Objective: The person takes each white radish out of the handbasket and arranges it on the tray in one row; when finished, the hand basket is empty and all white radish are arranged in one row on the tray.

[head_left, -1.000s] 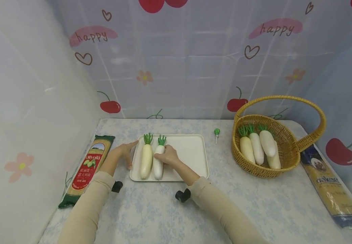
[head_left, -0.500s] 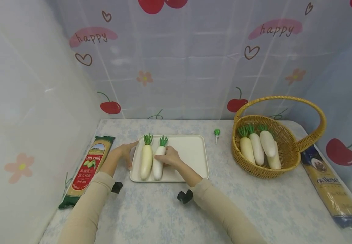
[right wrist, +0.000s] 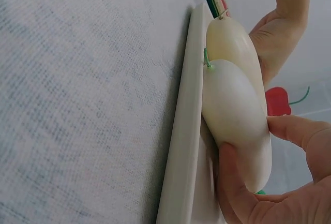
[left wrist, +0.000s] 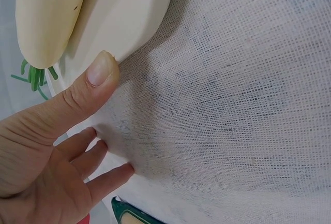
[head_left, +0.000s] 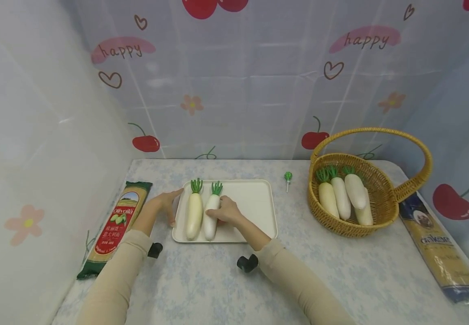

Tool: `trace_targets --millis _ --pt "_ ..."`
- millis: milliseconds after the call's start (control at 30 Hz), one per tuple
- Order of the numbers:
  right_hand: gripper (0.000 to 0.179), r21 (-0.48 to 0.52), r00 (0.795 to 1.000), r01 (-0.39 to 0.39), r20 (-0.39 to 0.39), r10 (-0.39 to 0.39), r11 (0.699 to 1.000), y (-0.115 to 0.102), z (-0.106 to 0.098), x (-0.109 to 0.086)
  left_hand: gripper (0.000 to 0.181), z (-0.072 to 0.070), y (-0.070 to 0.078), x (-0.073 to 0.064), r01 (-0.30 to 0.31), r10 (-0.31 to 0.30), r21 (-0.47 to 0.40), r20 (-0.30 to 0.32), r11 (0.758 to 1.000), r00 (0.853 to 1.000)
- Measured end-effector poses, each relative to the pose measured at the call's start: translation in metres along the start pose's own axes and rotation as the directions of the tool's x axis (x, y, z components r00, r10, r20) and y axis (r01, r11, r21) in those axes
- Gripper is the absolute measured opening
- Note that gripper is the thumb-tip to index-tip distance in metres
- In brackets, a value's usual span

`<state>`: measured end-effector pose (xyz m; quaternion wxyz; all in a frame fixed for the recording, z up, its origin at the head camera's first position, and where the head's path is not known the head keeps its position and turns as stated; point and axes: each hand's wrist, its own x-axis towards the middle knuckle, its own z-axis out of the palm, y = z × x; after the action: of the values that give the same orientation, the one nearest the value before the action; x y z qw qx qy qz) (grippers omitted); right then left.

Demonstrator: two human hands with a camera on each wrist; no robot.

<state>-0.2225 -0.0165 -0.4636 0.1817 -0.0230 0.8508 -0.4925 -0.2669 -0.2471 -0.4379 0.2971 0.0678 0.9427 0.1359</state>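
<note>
On the cream tray point(head_left: 254, 205) lie two daikon radishes with green tops. The left one is a yellowish daikon point(head_left: 194, 216), and beside it lies a whiter daikon point(head_left: 210, 221). My right hand point(head_left: 227, 211) grips the whiter daikon from its right side, thumb and fingers around it in the right wrist view, where this white daikon point(right wrist: 235, 115) hides part of the yellowish one. My left hand point(head_left: 164, 204) is spread at the tray's left edge, with the thumb point(left wrist: 101, 71) by the rim and the fingers loosely extended over the tablecloth.
A wicker basket point(head_left: 354, 230) at the right holds several daikons. A spaghetti pack point(head_left: 116, 225) lies left of my left forearm, another pasta pack point(head_left: 437, 248) right of the basket. A small green lollipop-shaped object point(head_left: 288, 177) lies behind the tray's right side.
The whiter daikon's leafy end has shifted slightly right, then a little back left, in my right hand's grip. My left hand has stayed at the tray edge.
</note>
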Motion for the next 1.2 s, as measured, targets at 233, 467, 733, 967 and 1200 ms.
trace_targets --millis 233,467,733,967,1200 --pt "0.079 0.051 1.000 0.016 0.013 -0.016 0.999 -0.001 0.003 -0.001 0.124 0.002 -0.002 0.003 -0.009 0.009 -0.008 -0.007 1.000 1.000" --pt "0.079 0.087 0.999 0.025 0.027 -0.027 0.996 0.002 0.002 -0.003 0.122 0.003 0.000 0.003 -0.009 0.009 0.003 -0.012 1.000 1.000" --pt "0.079 -0.047 0.996 0.044 0.083 -0.040 0.998 0.008 -0.012 -0.010 0.124 0.003 0.000 0.001 -0.008 0.008 -0.004 -0.010 1.000 1.000" --pt "0.075 -0.113 0.984 0.088 0.166 -0.068 0.990 0.013 -0.050 -0.020 0.124 0.002 0.002 -0.002 0.003 -0.003 -0.003 -0.009 1.000 1.000" --pt "0.072 -0.183 0.961 0.170 0.250 -0.122 0.968 0.021 -0.109 -0.040 0.122 -0.001 0.003 -0.007 -0.006 0.006 -0.007 -0.004 1.000 1.000"
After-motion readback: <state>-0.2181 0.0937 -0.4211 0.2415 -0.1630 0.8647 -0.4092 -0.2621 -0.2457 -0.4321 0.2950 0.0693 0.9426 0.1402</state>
